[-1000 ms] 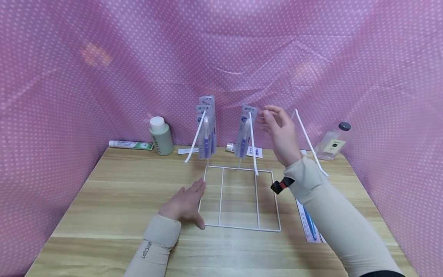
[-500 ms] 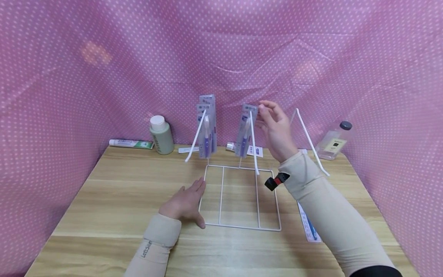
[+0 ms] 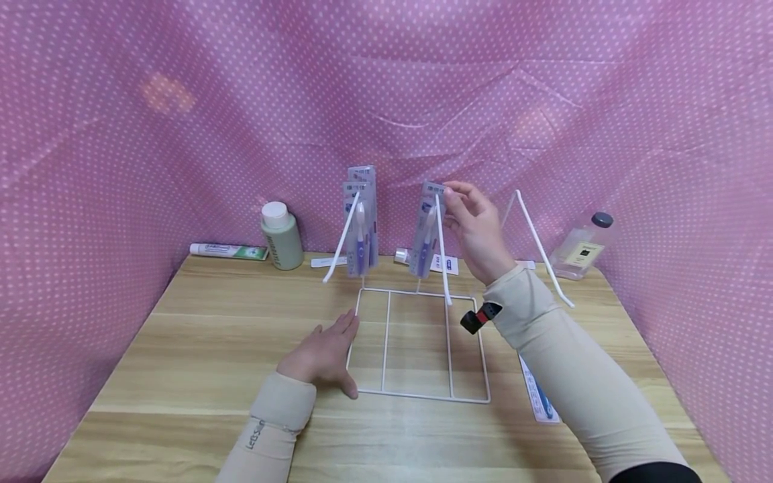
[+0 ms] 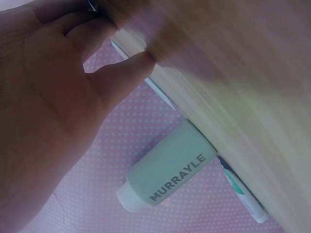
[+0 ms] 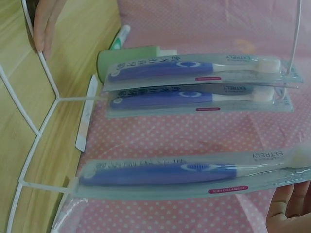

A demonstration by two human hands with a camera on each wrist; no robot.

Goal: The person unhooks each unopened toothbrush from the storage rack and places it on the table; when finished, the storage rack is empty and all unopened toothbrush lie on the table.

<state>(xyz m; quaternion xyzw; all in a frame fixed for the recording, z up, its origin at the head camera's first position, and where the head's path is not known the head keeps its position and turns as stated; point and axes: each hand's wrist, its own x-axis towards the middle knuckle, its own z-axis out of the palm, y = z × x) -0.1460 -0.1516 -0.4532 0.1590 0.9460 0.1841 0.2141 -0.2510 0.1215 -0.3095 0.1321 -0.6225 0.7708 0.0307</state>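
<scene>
A white wire rack (image 3: 417,397) stands on the table, its slanting arms rising at the back. My left hand (image 3: 320,352) lies with fingers spread on the left side of the rack's base. On the middle arm hangs a packaged toothbrush (image 3: 423,231) with a purple handle; my right hand (image 3: 480,231) pinches the upper right edge of this pack. The right wrist view shows fingertips (image 5: 282,206) at the same pack's edge near the brush head. Two more toothbrush packs (image 5: 160,70) hang one behind the other on the left arm. The right arm (image 3: 537,241) carries nothing.
Along the back edge of the table (image 3: 211,335) are a toothpaste tube (image 3: 226,251), a green bottle (image 3: 282,238), another tube (image 3: 447,265) and a clear bottle (image 3: 580,248). A blue toothbrush pack (image 3: 539,392) lies under the right forearm. A pink dotted cloth (image 3: 386,100) surrounds the table.
My right hand has moved left from beside the middle toothbrush pack to its upper edge, and its fingers have closed there. The left hand and the rack have stayed put.
</scene>
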